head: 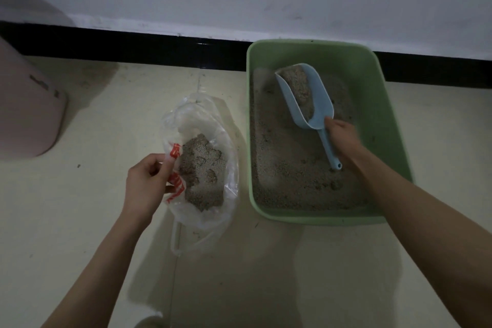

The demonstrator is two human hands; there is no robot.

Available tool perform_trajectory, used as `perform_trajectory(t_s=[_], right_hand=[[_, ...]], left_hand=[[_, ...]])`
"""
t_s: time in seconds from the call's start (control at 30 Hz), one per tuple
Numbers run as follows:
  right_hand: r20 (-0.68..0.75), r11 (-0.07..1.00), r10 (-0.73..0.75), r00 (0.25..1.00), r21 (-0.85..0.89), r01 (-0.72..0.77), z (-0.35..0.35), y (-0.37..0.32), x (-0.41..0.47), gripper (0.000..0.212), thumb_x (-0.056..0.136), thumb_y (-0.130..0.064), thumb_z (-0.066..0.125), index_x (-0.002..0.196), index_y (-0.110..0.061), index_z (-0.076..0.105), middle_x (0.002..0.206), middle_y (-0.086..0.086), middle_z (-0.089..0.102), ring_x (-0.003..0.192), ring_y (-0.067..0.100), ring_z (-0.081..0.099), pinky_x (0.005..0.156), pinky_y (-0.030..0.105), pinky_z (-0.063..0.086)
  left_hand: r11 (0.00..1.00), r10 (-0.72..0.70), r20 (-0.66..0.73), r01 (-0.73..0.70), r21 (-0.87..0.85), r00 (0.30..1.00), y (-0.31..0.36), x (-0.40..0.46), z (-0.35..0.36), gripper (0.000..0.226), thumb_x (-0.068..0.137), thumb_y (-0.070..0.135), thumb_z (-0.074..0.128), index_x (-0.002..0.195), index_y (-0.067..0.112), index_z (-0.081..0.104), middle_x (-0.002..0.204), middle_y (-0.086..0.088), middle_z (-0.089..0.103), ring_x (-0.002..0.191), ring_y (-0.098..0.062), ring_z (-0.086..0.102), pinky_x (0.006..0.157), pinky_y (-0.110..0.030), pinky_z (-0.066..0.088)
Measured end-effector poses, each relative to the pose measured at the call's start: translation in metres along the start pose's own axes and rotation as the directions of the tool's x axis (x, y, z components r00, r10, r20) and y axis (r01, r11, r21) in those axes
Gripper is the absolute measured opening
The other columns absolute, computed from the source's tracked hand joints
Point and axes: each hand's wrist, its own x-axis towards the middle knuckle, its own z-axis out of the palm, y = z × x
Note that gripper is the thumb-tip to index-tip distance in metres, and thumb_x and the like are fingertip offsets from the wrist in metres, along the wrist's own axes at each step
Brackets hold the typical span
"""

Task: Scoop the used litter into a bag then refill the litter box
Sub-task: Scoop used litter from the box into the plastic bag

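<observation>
Litter box (394,125), on the floor by the wall, remains largely full. Right hand (342,138) grips a loaded scoop (306,96); left hand (147,184) pinches the part-filled bag (213,114) open. Refilling not begun.

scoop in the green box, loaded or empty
Loaded: the blue scoop holds a heap of litter in its bowl, and the right hand grips its handle over the litter box.

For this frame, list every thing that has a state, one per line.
Green plastic litter box: still holds litter.
Blue plastic scoop: loaded, over the box.
Clear plastic bag: open, partly filled.
Left hand: pinches bag rim.
Right hand: grips scoop handle.
</observation>
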Motion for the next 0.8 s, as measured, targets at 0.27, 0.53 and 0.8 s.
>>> perform_trajectory(t_s=[0.27,0.53,0.8], right_hand=[[0.005,1.0,-0.014,1.0,0.003,0.014,-0.037,0.027,-0.034,0.048,0.098,-0.031,0.044,0.114,0.014,0.055,0.109,0.035,0.056,0.089,0.033,0.056,0.074,0.032,0.034],[0.007,0.994,-0.107,0.994,-0.015,0.107,-0.045,0.029,-0.06,0.051,0.097,-0.03,0.045,0.103,0.021,0.052,0.089,0.04,0.049,0.076,0.018,0.034,0.069,0.028,0.026],[0.311,0.939,-0.239,0.92,-0.166,0.301,-0.021,-0.003,-0.094,0.037,0.098,-0.032,0.041,0.071,-0.009,0.047,0.063,0.004,0.032,0.056,0.014,0.027,0.053,0.027,0.021]], left_hand=[[0.999,-0.002,-0.019,0.001,-0.052,1.0,0.009,-0.005,-0.002,0.019,0.094,0.013,0.054,0.076,0.013,0.059,0.056,-0.005,0.056,0.041,-0.003,0.053,0.043,-0.018,0.049],[0.998,0.047,-0.005,-0.047,-0.046,0.999,0.017,-0.008,0.001,0.018,0.093,0.015,0.055,0.076,0.016,0.06,0.046,0.005,0.056,0.041,-0.003,0.054,0.045,-0.019,0.05],[0.998,0.029,-0.045,-0.032,-0.059,0.999,0.015,-0.006,-0.01,0.016,0.093,0.016,0.055,0.078,0.016,0.061,0.063,-0.01,0.053,0.043,-0.003,0.052,0.047,-0.022,0.053]])
